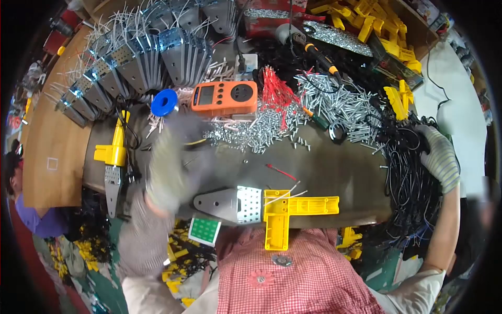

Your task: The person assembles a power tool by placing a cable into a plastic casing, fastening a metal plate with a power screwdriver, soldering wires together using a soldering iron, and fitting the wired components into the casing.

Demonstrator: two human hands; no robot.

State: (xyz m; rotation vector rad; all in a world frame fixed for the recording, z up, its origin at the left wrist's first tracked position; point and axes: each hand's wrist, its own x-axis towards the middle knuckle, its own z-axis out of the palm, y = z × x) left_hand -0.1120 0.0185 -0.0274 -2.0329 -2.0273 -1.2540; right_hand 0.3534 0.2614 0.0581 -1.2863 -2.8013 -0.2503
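Observation:
My left hand (170, 162), in a pale glove, is smeared by motion over the left part of the bench, beside the blue spool (164, 103); its fingers cannot be made out. My right hand (439, 157), in a striped glove, reaches into the bundle of black cables (408, 172) at the right, its fingers bent against them. Between the hands, near the front edge, lies an open yellow housing (277, 220) joined to a grey metal plate (219, 205), with white wires across it. A short red wire (281, 171) lies just behind.
An orange meter (225, 98) stands behind, near piles of screws (334, 102) and red parts (277, 89). Grey plates (138, 63) are stacked back left, yellow housings (366, 21) heaped back right. A finished-looking yellow tool (117, 144) lies left. A person (39, 214) is at far left.

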